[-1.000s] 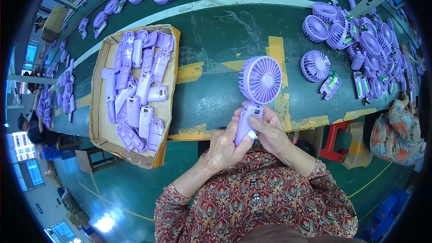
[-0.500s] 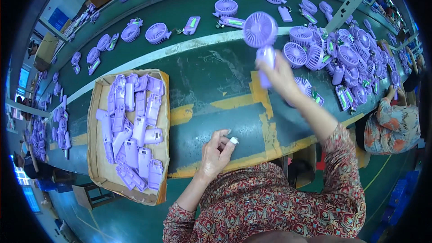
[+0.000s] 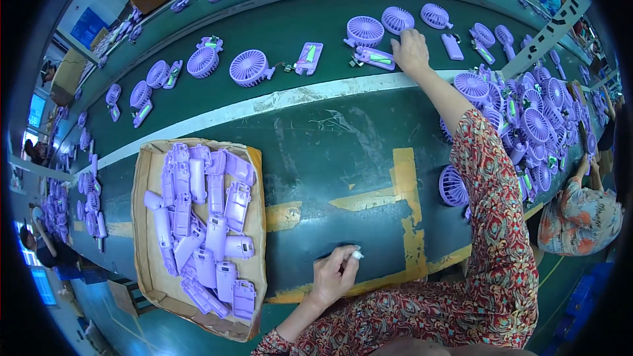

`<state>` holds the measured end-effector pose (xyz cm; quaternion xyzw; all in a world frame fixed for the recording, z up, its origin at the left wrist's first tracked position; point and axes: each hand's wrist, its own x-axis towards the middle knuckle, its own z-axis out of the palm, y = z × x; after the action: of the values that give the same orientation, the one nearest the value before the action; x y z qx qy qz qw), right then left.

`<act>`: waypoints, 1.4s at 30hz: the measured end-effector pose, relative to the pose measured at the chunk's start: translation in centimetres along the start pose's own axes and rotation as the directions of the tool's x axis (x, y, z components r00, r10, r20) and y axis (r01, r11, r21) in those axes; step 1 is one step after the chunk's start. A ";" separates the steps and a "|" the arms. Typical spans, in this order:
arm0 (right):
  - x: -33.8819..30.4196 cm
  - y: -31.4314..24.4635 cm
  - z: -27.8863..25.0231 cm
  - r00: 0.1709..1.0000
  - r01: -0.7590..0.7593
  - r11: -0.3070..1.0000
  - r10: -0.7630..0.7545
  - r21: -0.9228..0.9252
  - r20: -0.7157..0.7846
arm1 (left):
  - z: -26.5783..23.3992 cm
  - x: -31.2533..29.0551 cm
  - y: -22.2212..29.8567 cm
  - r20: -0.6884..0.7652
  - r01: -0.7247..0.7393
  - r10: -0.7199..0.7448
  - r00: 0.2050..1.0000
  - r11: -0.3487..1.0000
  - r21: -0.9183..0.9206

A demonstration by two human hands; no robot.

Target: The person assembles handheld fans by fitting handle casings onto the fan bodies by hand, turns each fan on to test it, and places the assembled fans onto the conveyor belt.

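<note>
Over the far green surface, my right hand (image 3: 411, 51) closes around the lower end of a purple handheld fan (image 3: 397, 20). The fan's round slatted head shows past my fingers; its handle is hidden under them. Just left of that hand lie another purple fan head (image 3: 364, 30) and an open handle shell (image 3: 376, 59) with a green strip and wires. My left hand (image 3: 333, 275) rests low over the near worktop, its fingers curled in toward the thumb. A white covering (image 3: 357, 254) sits on the thumb tip, and nothing else shows in that hand.
A cardboard tray (image 3: 258, 277) of purple handle shells stands on the left. Heaped fans (image 3: 534, 125) cover the right side. More fans line the far strip behind a white line (image 3: 264, 107). A metal post (image 3: 547, 33) rises at the right; another person (image 3: 580, 221) sits beyond.
My right hand has carried the fan from above the near worktop to the far strip. My left hand's fingers have drawn closer together. The whole view has shifted.
</note>
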<state>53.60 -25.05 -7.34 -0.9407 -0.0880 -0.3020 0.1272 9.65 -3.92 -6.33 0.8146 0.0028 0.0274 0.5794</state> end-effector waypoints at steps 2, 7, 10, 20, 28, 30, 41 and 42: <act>-0.1 -1.5 -1.3 0.989 0.105 0.985 -0.117 0.134 0.086 | -0.1 0.3 0.3 0.009 0.009 -0.009 1.000 1.000 -0.012; 0.6 -2.7 -0.7 0.921 0.034 0.988 -0.090 0.153 0.379 | -0.2 0.6 0.6 0.027 -0.004 0.004 1.000 1.000 0.014; 2.5 -3.3 -2.1 0.764 -0.118 0.982 -0.006 0.149 0.645 | 0.0 0.4 0.0 0.003 -0.014 0.014 1.000 1.000 -0.008; -6.4 -10.3 -13.4 0.530 -0.847 -0.076 -0.189 0.525 0.827 | 0.5 -0.7 -0.6 0.006 0.172 -0.174 0.985 0.969 -0.176; -23.0 -13.4 -22.5 0.298 -0.953 -0.088 -0.459 0.291 0.837 | -1.8 1.8 0.0 -0.327 0.063 -0.152 0.933 0.962 -0.267; -26.2 -13.7 -24.1 0.225 -0.967 0.003 -0.451 0.254 0.864 | -3.1 2.3 0.7 -0.353 0.082 -0.110 0.929 0.992 -0.093; -32.0 -12.9 -27.9 0.261 -0.829 0.403 -0.334 0.388 0.906 | -5.5 2.0 2.0 0.168 0.174 -0.213 0.962 0.960 0.222; -31.7 -12.8 -28.4 0.289 -0.841 0.369 -0.312 0.395 0.905 | -5.6 1.4 2.5 0.159 0.187 -0.224 0.962 0.957 0.220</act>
<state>9.54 -24.01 -1.39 -0.6974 -0.0782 0.4109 0.5819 10.70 0.57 -2.05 0.8638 0.0375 -0.1081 0.4906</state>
